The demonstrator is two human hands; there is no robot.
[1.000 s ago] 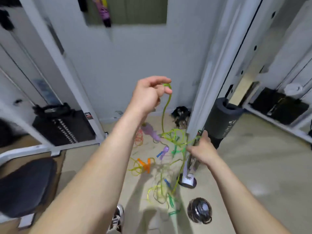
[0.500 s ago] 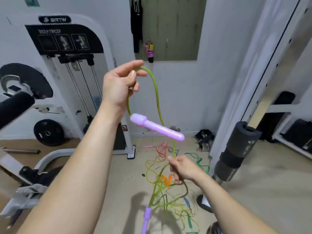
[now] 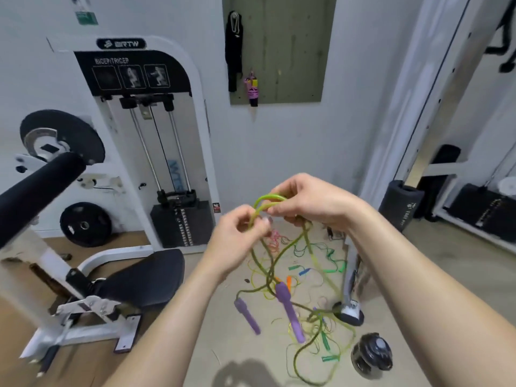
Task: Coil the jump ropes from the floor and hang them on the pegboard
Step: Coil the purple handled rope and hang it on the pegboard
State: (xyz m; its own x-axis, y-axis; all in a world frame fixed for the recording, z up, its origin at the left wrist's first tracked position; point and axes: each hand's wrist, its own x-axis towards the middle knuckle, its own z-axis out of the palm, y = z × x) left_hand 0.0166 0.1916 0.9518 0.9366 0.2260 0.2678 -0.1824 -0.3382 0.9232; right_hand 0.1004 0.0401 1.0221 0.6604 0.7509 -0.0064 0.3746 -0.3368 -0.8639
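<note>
Head view, centre frame: left hand [image 3: 237, 238] and right hand [image 3: 312, 202] meet. Fingers of both are curled, pinching a translucent green plastic jump rope [image 3: 268, 198], with a small loop arching between them. Its cord drops toward 6 o'clock, where two purple plastic handles [image 3: 289, 311] dangle above the beige floor [image 3: 231, 344]. A tangle of thin coloured ropes [image 3: 304, 270] lies on the floor at 5 o'clock. An olive-green pegboard [image 3: 293, 51] on the wall at 12 o'clock carries a black strap bundle [image 3: 234, 51] and a pink-and-black coiled rope [image 3: 252, 89] along its left edge. A round black weight [image 3: 372, 356] sits on the floor, further out at 5 o'clock.
</note>
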